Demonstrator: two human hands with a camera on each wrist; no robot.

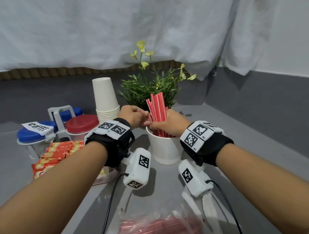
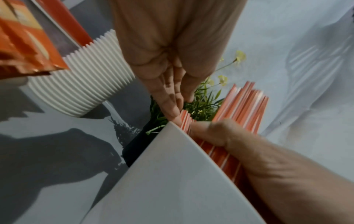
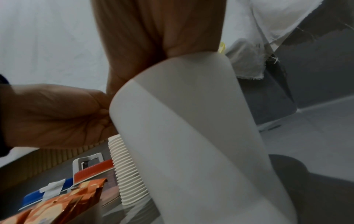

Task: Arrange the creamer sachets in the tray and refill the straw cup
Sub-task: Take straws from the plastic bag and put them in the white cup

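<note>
- The straw cup (image 1: 163, 149) is smooth, white and tapered; it stands on the glossy grey table (image 1: 247, 139), in front of a leafy plant (image 1: 148, 88) with yellow flowers.
- A bundle of red, white-striped straws (image 1: 157, 110) stands in it, too tightly packed to count.
- The right hand (image 1: 169, 123) curls around the bundle above the rim.
- The left hand (image 1: 132, 115) touches the shorter straws with its fingertips (image 2: 173, 112); whether it pinches any cannot be told.
- Shiny orange creamer sachets (image 1: 58, 151) lie in overlapping rows on the left, partly hidden by the left forearm; their tray is barely visible.
- One ribbed stack of white paper cups (image 1: 106, 101) stands behind them.
- Three lidded jars are visible: two with blue lids (image 1: 31, 134), one with a red lid (image 1: 82, 123).
- A clear bag of more straws (image 1: 162, 228) lies blurred at the near edge, cut off.
</note>
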